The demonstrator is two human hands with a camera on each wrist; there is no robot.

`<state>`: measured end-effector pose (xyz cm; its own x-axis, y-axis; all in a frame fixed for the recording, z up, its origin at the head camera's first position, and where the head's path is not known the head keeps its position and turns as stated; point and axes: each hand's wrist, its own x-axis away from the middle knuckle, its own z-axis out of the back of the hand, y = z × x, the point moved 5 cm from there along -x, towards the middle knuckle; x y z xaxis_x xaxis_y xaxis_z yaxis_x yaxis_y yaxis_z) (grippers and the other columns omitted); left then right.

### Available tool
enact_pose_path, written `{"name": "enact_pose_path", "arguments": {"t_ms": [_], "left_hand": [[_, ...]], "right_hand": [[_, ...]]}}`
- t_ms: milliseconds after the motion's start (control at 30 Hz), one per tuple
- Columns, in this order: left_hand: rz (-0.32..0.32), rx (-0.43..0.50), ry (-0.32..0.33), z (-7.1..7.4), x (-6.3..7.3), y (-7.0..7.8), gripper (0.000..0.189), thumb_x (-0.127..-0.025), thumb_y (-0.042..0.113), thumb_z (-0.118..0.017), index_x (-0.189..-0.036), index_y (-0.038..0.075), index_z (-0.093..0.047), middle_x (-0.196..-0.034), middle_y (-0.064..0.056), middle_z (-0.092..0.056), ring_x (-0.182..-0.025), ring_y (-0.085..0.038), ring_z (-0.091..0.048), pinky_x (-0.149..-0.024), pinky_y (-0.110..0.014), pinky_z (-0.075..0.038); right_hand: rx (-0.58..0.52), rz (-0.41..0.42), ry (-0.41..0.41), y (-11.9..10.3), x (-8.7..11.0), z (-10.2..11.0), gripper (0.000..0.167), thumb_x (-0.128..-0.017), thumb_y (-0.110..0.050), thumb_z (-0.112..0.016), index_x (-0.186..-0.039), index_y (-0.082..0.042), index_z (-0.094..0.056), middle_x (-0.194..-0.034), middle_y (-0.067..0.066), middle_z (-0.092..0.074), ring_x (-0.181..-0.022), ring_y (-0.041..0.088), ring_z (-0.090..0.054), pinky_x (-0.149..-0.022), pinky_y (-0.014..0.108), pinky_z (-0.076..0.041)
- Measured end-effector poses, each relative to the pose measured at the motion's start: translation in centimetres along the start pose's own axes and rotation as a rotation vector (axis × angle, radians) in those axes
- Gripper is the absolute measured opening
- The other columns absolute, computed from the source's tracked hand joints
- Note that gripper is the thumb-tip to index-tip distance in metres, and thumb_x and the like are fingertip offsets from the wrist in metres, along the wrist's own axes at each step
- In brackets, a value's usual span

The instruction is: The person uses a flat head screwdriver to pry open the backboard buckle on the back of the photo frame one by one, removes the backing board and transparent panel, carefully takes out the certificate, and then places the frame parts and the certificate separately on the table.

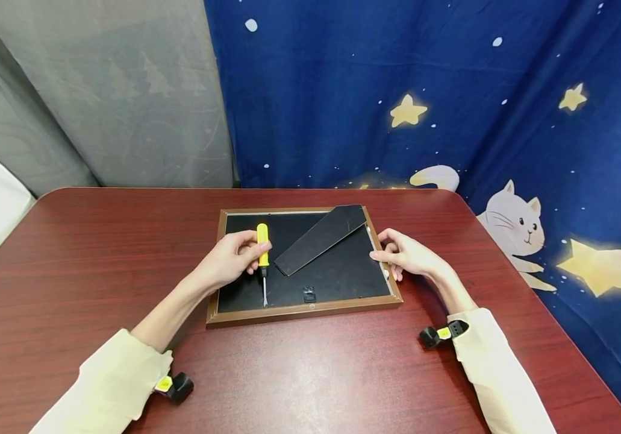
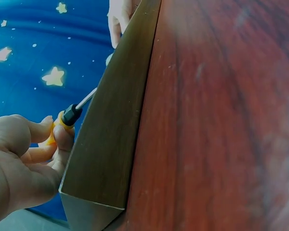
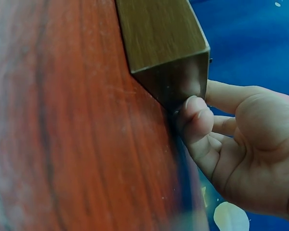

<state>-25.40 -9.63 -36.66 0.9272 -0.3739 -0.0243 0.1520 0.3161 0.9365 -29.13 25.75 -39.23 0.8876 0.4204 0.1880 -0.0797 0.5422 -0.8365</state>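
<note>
A brown wooden picture frame lies face down on the table, its black backing board upward. Across the board slants a black easel stand. My left hand pinches the yellow handle of a screwdriver, whose metal shaft points down to the board near the frame's front rim. In the left wrist view, the frame's side hides the screwdriver's tip end. My right hand grips the frame's right side, thumb on top and fingers against the outer side, as the right hand also shows in the right wrist view.
The frame rests on a reddish-brown wooden table. A small dark metal hanger sits on the board near the front rim. Behind the table hang a grey curtain and a blue star-patterned curtain.
</note>
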Motion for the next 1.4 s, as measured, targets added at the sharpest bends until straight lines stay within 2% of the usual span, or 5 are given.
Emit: {"name": "enact_pose_path", "arguments": {"t_ms": [433, 800, 1133, 1233, 1400], "left_hand": [[0.013, -0.108, 0.001, -0.5, 0.6, 0.6, 0.022, -0.103, 0.014, -0.060, -0.111, -0.007, -0.060, -0.069, -0.006, -0.058, -0.063, -0.018, -0.056, -0.059, -0.026, -0.052], [-0.172, -0.251, 0.033, -1.1, 2.2, 3.6, 0.010, -0.098, 0.006, -0.066, -0.104, -0.001, -0.062, -0.073, -0.004, -0.062, -0.060, -0.016, -0.059, -0.056, -0.028, -0.055], [-0.234, -0.257, -0.016, -1.5, 4.1, 5.7, 0.011, -0.095, 0.003, -0.070, -0.104, 0.002, -0.064, -0.080, -0.004, -0.062, -0.062, -0.014, -0.061, -0.060, -0.030, -0.058], [-0.218, -0.262, 0.001, -1.4, 3.5, 5.4, 0.012, -0.098, 0.006, -0.067, -0.109, 0.001, -0.065, -0.080, -0.005, -0.061, -0.063, -0.015, -0.059, -0.059, -0.028, -0.057], [-0.108, -0.221, 0.007, -0.8, 2.1, 3.8, 0.016, -0.101, 0.013, -0.063, -0.110, -0.001, -0.063, -0.074, -0.006, -0.060, -0.063, -0.018, -0.058, -0.059, -0.032, -0.056]], "right_hand": [[-0.003, -0.056, 0.042, -0.5, -0.2, -0.1, 0.038, -0.100, -0.015, -0.065, -0.125, 0.005, -0.044, -0.063, 0.009, -0.054, -0.038, 0.014, -0.050, -0.039, 0.026, -0.044], [0.020, -0.062, 0.058, -0.9, 0.2, -0.1, 0.034, -0.101, -0.012, -0.062, -0.124, 0.006, -0.044, -0.062, 0.007, -0.051, -0.038, 0.011, -0.048, -0.038, 0.023, -0.041], [0.033, -0.065, 0.056, -1.1, 0.4, -0.2, 0.035, -0.101, -0.013, -0.062, -0.125, 0.005, -0.043, -0.063, 0.007, -0.051, -0.038, 0.012, -0.049, -0.038, 0.024, -0.041], [0.034, -0.078, 0.066, -1.1, 0.4, -0.2, 0.034, -0.102, -0.013, -0.061, -0.125, 0.005, -0.043, -0.063, 0.007, -0.051, -0.038, 0.012, -0.049, -0.039, 0.024, -0.041], [0.010, -0.101, 0.074, -1.2, 0.5, -0.5, 0.033, -0.102, -0.012, -0.059, -0.125, 0.005, -0.043, -0.062, 0.006, -0.052, -0.038, 0.012, -0.047, -0.039, 0.023, -0.041]]}}
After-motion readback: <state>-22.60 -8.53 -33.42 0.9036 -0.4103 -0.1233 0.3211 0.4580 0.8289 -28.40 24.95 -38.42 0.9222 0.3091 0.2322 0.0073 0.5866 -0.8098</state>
